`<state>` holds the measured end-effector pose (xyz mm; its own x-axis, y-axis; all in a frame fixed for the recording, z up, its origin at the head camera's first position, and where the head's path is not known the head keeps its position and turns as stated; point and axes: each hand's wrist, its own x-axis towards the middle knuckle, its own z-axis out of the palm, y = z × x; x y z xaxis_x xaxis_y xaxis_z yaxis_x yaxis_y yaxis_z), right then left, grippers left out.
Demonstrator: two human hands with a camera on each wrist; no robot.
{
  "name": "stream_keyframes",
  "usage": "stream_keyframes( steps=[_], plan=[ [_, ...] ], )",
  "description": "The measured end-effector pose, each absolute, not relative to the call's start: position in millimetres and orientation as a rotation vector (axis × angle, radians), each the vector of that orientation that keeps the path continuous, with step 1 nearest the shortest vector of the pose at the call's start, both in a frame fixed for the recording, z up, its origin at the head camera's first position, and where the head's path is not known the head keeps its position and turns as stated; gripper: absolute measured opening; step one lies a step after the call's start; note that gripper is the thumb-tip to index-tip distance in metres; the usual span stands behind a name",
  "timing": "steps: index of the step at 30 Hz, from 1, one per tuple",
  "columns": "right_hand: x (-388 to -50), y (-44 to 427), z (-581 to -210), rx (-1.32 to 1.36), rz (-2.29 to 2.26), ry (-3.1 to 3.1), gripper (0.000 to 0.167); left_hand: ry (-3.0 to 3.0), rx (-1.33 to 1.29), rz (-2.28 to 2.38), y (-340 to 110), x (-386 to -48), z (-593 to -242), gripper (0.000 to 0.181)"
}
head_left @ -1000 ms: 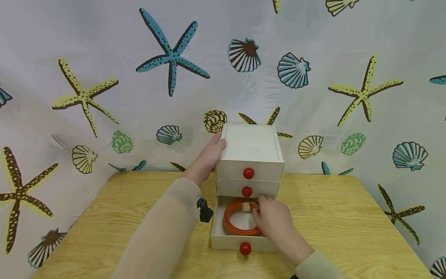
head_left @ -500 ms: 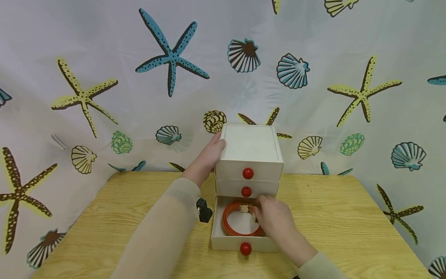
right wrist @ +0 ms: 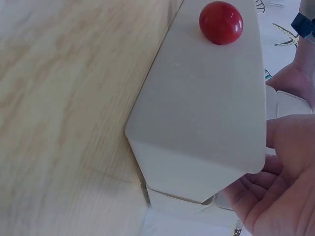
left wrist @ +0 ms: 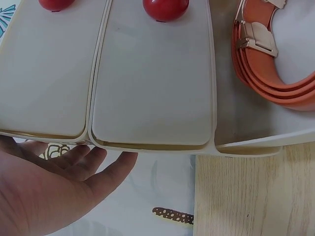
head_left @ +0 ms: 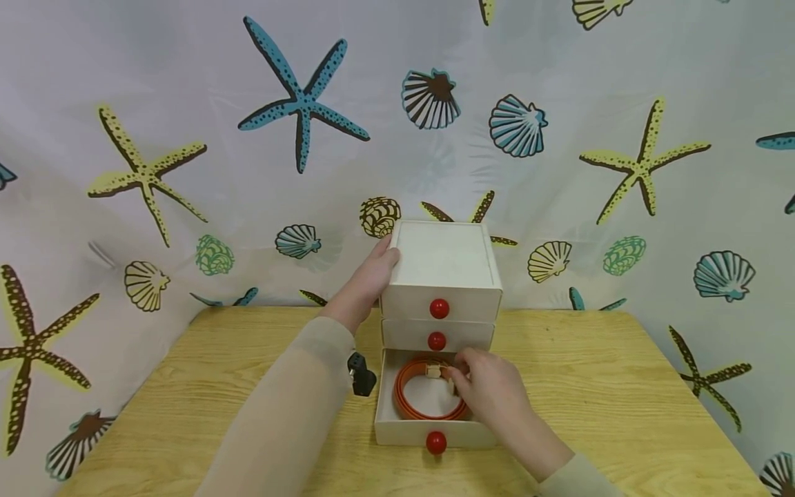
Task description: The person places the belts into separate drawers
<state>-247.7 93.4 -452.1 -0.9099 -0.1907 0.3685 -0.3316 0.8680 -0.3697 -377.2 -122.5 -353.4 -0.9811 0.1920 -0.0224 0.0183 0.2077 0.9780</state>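
Observation:
A small white cabinet [head_left: 444, 255] with red knobs stands on the table, its bottom drawer [head_left: 404, 433] pulled out. In that drawer lies a coiled orange belt [head_left: 406, 400], its gold buckle [left wrist: 261, 38] clear in the left wrist view. My left hand [head_left: 373, 273] rests against the cabinet's left side, fingers stretched along it in the left wrist view [left wrist: 113, 169]. My right hand [head_left: 493, 386] reaches over the drawer's right wall, thumb and fingers bent on the belt's right part. From the right wrist, my hand [right wrist: 290, 182] shows behind the drawer wall; its fingertips and the belt are hidden there.
The upper drawer [head_left: 404, 304] and the middle drawer [head_left: 404, 335] are pushed in. Wooden table surface [head_left: 596, 400] extends on both sides. Behind it hangs a white curtain [head_left: 385, 41] printed with starfish and shells. A black device [head_left: 361, 375] sits at my left wrist.
The belt has shifted slightly left in the drawer, and a gold piece near my right thumb has come into sight. Both hands have kept nearly the same place.

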Motion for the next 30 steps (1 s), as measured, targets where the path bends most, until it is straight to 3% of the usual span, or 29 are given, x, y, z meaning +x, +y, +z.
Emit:
stream_keyframes(
  steps=[30],
  plan=[
    [-209, 94, -439, 0.333, 1.208, -2.793, 0.017, 2.342, 0.212, 1.872, -123, -379, -354, 0.066]
  ],
)
